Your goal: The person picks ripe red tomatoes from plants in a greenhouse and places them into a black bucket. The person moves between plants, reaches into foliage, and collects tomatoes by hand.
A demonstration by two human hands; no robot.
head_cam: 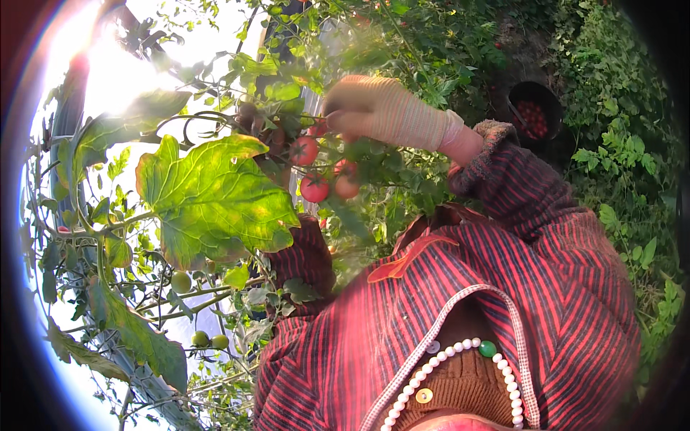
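Observation:
My right hand [385,110], in a striped knit glove, reaches in among the tomato vines from the right. Its fingers are blurred, and whether they hold anything is unclear. Just below and left of it hangs a cluster of reddish tomatoes, with one red tomato [304,150] and another lower down [314,187]. A paler orange tomato [346,186] hangs beside them. My left sleeve [304,258] rises behind a large yellow-green tomato leaf [215,196]. That leaf and shadow mostly hide my left hand; dim brownish shapes above the leaf may be its fingers.
A dark bucket [555,110] holding many small red fruits stands on the ground at upper right. Green tomatoes [200,339] hang at lower left. Dense foliage [620,108] lines the right side. A greenhouse post [69,124] and strong sunlight are at left.

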